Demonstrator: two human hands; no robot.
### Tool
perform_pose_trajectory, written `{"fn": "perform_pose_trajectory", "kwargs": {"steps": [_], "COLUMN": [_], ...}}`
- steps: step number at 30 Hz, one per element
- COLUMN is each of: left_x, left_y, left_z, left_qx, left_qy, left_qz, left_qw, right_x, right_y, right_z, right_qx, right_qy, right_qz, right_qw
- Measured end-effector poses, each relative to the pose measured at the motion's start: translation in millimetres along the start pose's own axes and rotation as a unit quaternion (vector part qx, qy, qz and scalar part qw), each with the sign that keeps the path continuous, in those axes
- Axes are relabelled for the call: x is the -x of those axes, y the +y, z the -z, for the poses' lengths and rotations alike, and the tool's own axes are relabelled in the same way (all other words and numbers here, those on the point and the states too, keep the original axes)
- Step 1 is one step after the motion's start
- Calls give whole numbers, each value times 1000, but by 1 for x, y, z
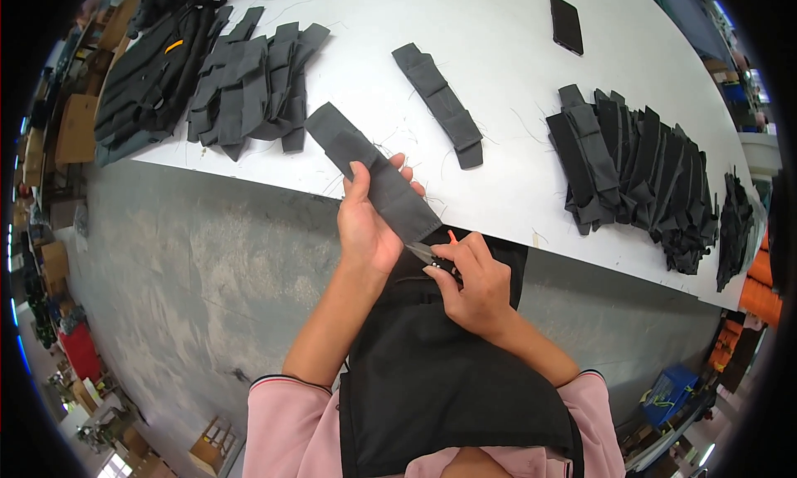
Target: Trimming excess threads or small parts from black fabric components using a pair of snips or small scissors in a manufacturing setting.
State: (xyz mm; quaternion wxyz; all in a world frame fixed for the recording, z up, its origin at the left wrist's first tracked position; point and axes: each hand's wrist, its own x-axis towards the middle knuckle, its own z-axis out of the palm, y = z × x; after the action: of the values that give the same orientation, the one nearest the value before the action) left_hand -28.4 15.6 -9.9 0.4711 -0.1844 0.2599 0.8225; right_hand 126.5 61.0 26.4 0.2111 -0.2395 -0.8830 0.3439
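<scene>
White tabletop [506,54], grey concrete floor [241,237]. Dark fabric strip [400,202] is held over the near edge, left hand [365,225] gripping it thumb-to-fingers, probably to steady its end by the snips [422,252]. Right hand [483,289] is wrapped around those; can't tell the blade gap. Loose strip [440,104] beyond, piles [253,92] either side, likely for easy reach.

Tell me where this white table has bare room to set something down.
The widest mostly bare patch lies between the lone dark strip, the phone and the right heap of strips. A smaller one separates the left heap and that strip. Crowded: the left, where a dark bundle adjoins the heap, and around the held strip.
</scene>
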Motion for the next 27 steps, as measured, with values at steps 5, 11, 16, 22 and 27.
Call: {"fn": "perform_pose_trajectory", "kwargs": {"steps": [5, 11, 16, 22, 27], "left_x": [-3, 3, 3, 0, 2], "left_y": [-1, -5, -3, -1, 2], "left_z": [6, -7, 0, 3, -1], "left_qx": [34, 13, 24, 30, 14], "left_qy": [0, 37, 10, -15, -28], "left_qz": [20, -31, -18, 10, 7], "left_qw": [999, 999, 999, 999, 999], "right_x": [1, 5, 6, 5, -2], "right_y": [0, 0, 1, 4, 4], "right_z": [-2, -4, -3, 3, 8], "right_qx": [-22, 13, 48, -2, -29], "right_qy": [23, 30, 32, 46, 41], "right_qz": [-7, 5, 39, 15, 17], "right_qw": [999, 999, 998, 999, 999]}}
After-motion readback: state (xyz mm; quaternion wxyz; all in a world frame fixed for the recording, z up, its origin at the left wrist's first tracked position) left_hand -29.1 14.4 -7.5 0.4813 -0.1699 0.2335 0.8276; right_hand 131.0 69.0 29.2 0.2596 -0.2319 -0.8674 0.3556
